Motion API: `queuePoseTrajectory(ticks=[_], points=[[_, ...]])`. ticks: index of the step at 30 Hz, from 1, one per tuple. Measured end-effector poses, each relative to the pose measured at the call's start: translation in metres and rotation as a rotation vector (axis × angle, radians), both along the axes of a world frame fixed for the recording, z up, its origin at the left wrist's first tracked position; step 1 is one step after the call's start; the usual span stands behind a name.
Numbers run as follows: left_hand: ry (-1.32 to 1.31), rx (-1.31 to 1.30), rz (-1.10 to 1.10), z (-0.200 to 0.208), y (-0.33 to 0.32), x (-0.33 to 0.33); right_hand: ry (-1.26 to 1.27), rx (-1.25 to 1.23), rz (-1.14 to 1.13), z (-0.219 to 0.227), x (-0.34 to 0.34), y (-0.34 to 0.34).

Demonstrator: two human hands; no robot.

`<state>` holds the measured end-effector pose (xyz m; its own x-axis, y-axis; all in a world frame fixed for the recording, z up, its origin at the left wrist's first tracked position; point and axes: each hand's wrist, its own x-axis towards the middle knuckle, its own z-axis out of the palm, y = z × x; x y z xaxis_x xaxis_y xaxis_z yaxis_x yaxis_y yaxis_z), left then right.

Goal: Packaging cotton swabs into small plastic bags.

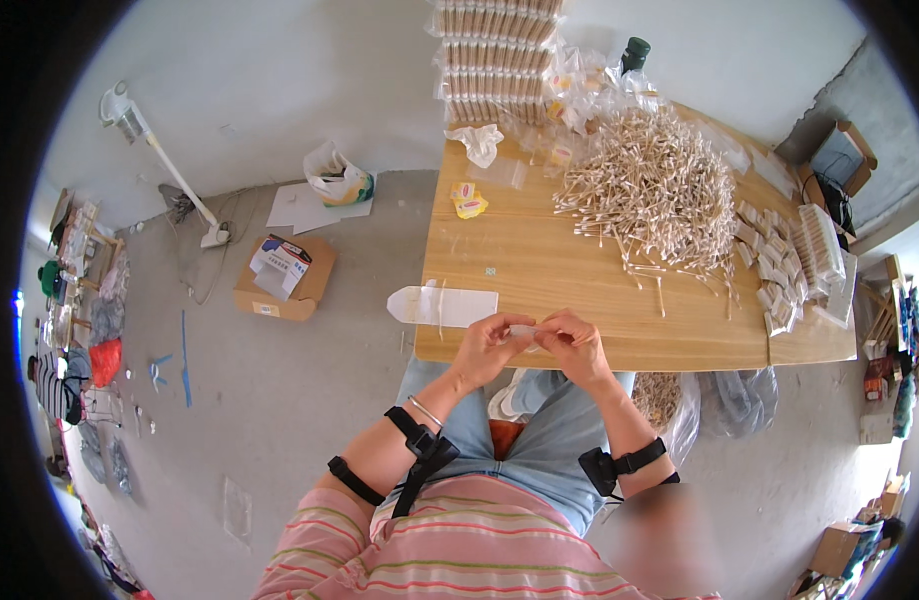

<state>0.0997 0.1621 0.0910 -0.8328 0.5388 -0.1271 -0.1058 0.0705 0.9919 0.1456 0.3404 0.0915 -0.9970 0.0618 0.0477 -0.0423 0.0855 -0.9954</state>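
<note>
My left hand [488,350] and my right hand [578,348] meet at the near edge of the wooden table [540,250]. Both pinch a small whitish piece [523,333] between the fingertips; the fingers cover most of it, and whether it is plastic or paper I cannot tell. Just left of them lies a white card [470,307] with a pointed end and a band across it. A large heap of cotton swabs [660,180] spreads over the table's far right, a few lying loose toward me.
Stacked packs of swabs [500,65] rise at the back, beside crumpled clear bags [580,75]. Yellow labels [468,203] lie at the left. Small filled packs [780,265] crowd the right edge. An open cardboard box [305,285] and a standing white appliance [165,160] are on the floor.
</note>
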Motion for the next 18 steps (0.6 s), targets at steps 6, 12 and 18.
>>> queuePoseTrajectory(ticks=[6, 12, 18], points=[[-0.234, 0.179, 0.058, -0.024, 0.0, 0.005, -0.117, -0.042, -0.006, -0.019, 0.005, -0.005], [-0.397, 0.219, -0.025, -0.02, -0.007, -0.008, -0.194, -0.293, -0.004, -0.029, 0.004, -0.008], [-0.316, 0.115, -0.041, -0.007, -0.006, 0.0, -0.214, -0.316, 0.002, -0.025, 0.008, -0.006]])
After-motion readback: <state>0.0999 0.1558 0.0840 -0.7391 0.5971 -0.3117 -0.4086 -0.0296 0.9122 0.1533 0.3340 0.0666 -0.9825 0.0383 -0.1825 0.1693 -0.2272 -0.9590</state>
